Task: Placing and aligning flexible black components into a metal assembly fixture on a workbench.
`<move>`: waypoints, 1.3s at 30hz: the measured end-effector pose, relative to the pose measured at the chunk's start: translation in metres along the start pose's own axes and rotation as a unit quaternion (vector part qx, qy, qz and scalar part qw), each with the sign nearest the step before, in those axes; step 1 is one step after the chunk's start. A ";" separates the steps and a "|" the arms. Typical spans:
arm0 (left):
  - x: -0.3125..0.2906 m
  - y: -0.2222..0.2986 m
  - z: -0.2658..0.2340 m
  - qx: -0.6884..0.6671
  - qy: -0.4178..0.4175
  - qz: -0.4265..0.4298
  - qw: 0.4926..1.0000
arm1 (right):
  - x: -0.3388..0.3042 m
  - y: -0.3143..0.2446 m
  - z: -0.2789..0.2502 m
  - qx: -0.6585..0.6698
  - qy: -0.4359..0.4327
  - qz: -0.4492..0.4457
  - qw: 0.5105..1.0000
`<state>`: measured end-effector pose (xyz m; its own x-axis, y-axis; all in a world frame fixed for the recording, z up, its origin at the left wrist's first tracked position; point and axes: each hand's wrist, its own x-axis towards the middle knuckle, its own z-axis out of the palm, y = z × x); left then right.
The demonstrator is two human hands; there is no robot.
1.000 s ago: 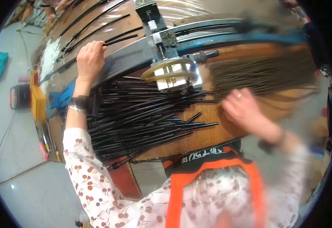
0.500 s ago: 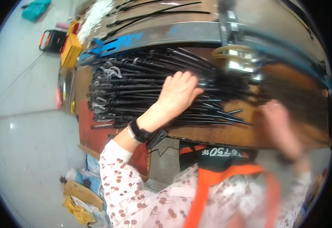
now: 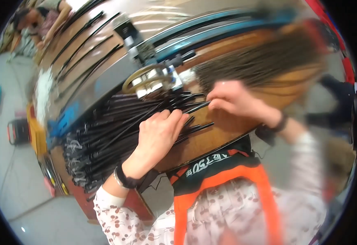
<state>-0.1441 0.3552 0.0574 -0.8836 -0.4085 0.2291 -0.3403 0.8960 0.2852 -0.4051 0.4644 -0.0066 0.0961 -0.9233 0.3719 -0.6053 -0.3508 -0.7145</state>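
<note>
My left hand (image 3: pixel 162 132) is closed on a slim black rod (image 3: pixel 197 107) over the front of a dense pile of similar black rods (image 3: pixel 109 122). The thumb and fingers of my right hand (image 3: pixel 236 100) pinch together at the rod's right end. Between the two hands the rod slants slightly up to the right. Whether my right fingers hold anything besides that end is hidden. Just beyond my hands stands a metal fixture (image 3: pixel 150 83) with a yellowish hose loop (image 3: pixel 128 85). To the right, thin brownish rods (image 3: pixel 264 61) lie in a wide bundle, partly blurred.
A blue and grey metal rail (image 3: pixel 100 83) runs across the wooden bench (image 3: pixel 201 141). Past it, several black rods (image 3: pixel 84 36) lie on a plastic-covered surface. Another person (image 3: pixel 43 24) is at the far left. A yellow box (image 3: pixel 35 132) and a black-orange case (image 3: pixel 19 131) stand left.
My view has turned toward the right. My right hand has come in from the right, beside my left hand, and closed at the black rod's end. Another person has come into view.
</note>
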 end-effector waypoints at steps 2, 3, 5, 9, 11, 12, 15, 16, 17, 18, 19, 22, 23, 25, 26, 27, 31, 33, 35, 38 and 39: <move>0.008 0.011 -0.006 -0.010 -0.014 0.003 1.000 | -0.015 0.004 0.000 0.006 0.035 -0.017 0.999; 0.010 0.015 -0.009 -0.008 -0.028 0.003 1.000 | -0.020 0.004 0.000 0.000 0.045 -0.040 0.998; 0.012 0.025 -0.013 0.018 -0.054 0.013 0.998 | -0.023 -0.002 0.001 -0.033 0.073 -0.104 0.991; 0.028 0.053 -0.020 0.087 -0.089 0.060 0.990 | -0.018 -0.016 -0.014 -0.165 0.104 -0.224 0.955; 0.048 0.064 -0.032 0.098 -0.096 0.082 0.987 | -0.017 -0.015 -0.034 -0.148 0.106 -0.236 0.955; 0.061 0.065 -0.040 0.109 -0.091 0.115 0.983 | -0.019 -0.009 -0.049 -0.167 0.165 -0.193 0.953; 0.107 0.050 -0.076 0.149 0.014 0.149 0.977 | -0.024 0.036 -0.112 -0.261 0.216 0.030 0.940; 0.120 0.045 -0.084 0.148 0.035 0.151 0.977 | -0.029 0.049 -0.128 -0.284 0.209 0.217 0.910; 0.135 0.042 -0.082 0.172 -0.011 0.160 0.972 | -0.031 0.057 -0.133 -0.295 0.273 0.154 0.903; 0.148 0.038 -0.081 0.192 -0.010 0.179 0.965 | -0.030 0.067 -0.144 -0.275 0.257 0.051 0.925; 0.156 0.038 -0.074 0.183 -0.033 0.201 0.962 | -0.027 0.074 -0.151 -0.254 0.233 -0.019 0.938; 0.186 0.036 -0.058 0.204 -0.035 0.228 0.951 | -0.012 0.088 -0.173 -0.316 0.268 0.039 0.909; 0.192 0.037 -0.055 0.220 -0.032 0.217 0.951 | -0.010 0.089 -0.175 -0.295 0.259 0.065 0.918; 0.200 0.035 -0.047 0.214 -0.011 0.205 0.955 | -0.003 0.095 -0.183 -0.287 0.255 0.002 0.923; 0.202 0.035 -0.044 0.179 -0.085 0.215 0.956 | 0.000 0.098 -0.183 -0.295 0.200 -0.100 0.929; 0.205 0.033 -0.044 0.165 -0.085 0.207 0.960 | 0.002 0.102 -0.187 -0.285 0.197 -0.189 0.919; 0.203 0.025 -0.046 0.145 -0.043 0.161 0.975 | 0.004 0.110 -0.183 -0.285 0.289 0.174 0.897; 0.201 0.022 -0.050 0.151 -0.057 0.170 0.972 | 0.006 0.104 -0.176 -0.258 0.194 -0.059 0.944; 0.198 0.018 -0.057 0.156 -0.085 0.188 0.966 | 0.012 0.093 -0.169 -0.188 0.201 -0.087 0.957; 0.191 0.011 -0.073 0.235 0.107 0.135 0.957 | 0.021 0.071 -0.160 -0.318 0.267 0.123 0.901; 0.187 0.009 -0.076 0.240 0.102 0.136 0.956 | 0.029 0.063 -0.149 -0.341 0.278 0.096 0.893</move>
<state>-0.2876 0.2741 0.1734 -0.8955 -0.1309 0.4254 -0.2593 0.9302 -0.2598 -0.5579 0.4391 0.0476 -0.3532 -0.6694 0.6536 -0.9272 0.1572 -0.3401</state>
